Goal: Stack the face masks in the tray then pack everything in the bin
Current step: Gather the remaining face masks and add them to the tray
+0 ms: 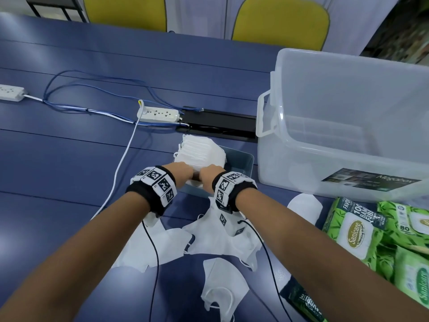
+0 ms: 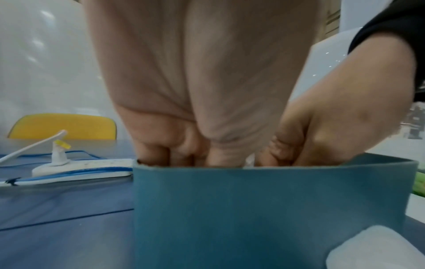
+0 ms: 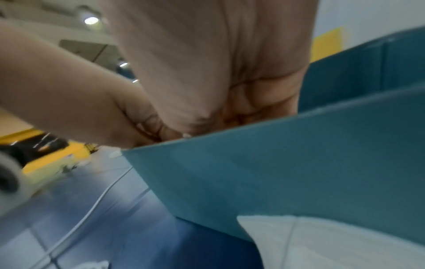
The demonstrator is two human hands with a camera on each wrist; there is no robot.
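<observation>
I see a dark blue counter (image 1: pixel 97 159) with seams across its top. Behind its far edge stand two yellow chairs (image 1: pixel 279 22) against a pale wall. Round ceiling lights (image 3: pixel 91 20) show in the right wrist view.

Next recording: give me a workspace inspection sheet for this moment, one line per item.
Surface: blue table, seams showing.
Job's things: teal tray holding a stack of white masks; loose masks on the table nearer the person; clear bin right of the tray, nothing seen inside.
Clutter: green wipes packs at right.
Hands: left hand and right hand both reach into the tray at the stack; fingers curled, grip hidden by the tray wall.
Cables: two power strips, blue and white leads; black wrist wires.
Surroundings: yellow chairs beyond the table.
</observation>
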